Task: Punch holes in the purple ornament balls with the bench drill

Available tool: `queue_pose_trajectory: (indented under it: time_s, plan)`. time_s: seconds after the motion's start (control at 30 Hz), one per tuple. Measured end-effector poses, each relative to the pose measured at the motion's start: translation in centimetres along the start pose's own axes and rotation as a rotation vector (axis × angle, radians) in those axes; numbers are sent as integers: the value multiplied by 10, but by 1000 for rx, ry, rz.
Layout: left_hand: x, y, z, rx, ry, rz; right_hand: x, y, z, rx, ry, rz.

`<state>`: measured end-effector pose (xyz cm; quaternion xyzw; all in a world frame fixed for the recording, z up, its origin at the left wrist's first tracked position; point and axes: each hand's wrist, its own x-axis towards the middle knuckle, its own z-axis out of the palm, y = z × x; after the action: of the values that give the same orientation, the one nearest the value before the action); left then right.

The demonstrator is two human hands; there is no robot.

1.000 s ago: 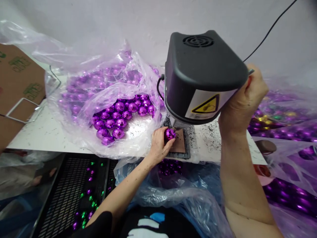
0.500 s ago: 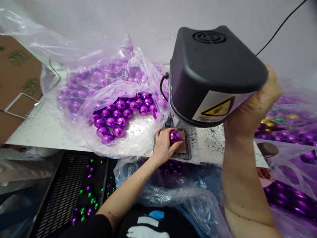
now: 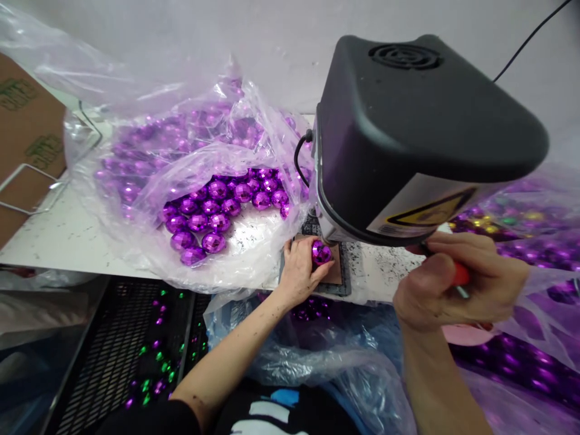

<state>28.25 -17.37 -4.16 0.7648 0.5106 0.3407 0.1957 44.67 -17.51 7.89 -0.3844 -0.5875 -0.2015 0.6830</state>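
Observation:
My left hand [image 3: 299,269] grips a shiny purple faceted ball [image 3: 321,252] between thumb and fingers, over a brown pad [image 3: 334,273] on the machine's base. Above it stands a black machine [image 3: 421,115] with a round vent and a yellow warning label; its lower tip is close to the ball. At the machine's lower right, my right hand [image 3: 462,281] is closed round a red-topped handle [image 3: 461,273] with a metal end. To the left, many purple balls [image 3: 220,222] lie in an open clear plastic bag [image 3: 244,263].
A cardboard box [image 3: 27,139] stands at the far left. Below the table edge are a black crate [image 3: 113,350] with green and purple balls and plastic bags [image 3: 317,356] near my lap. More bagged purple balls [image 3: 516,362] are at the right.
My right hand has come down and toward me from behind the machine, and the handle now shows in it. The machine looks larger and tilted. My left hand still holds the ball.

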Motion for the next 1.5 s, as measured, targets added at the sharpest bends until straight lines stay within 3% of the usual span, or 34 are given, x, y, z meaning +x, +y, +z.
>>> queue_pose_trajectory:
  time_s: [0.4, 0.83, 1.1, 1.2, 1.3, 1.4, 1.5]
  plan:
    - [0, 5, -4, -16, -10, -29, -18, -4, -6, 22, -97, 108]
    - [1, 7, -6, -20, -4, -41, -32, -1, 1, 54, -36, 130]
    - [0, 2, -1, 2, 5, -25, -64, 6, -2, 83, -102, 221]
    - [-2, -1, 1, 6, 8, -12, -48, 1, -7, 82, -104, 220]
    - [-2, -3, 4, -7, 12, -3, -7, -2, -5, 35, -70, 219]
    - [0, -1, 3, -39, 13, 8, 39, 3, 11, -2, -114, 325]
    - [-5, 4, -8, -105, 22, 7, 69, 19, 29, 72, -192, 371]
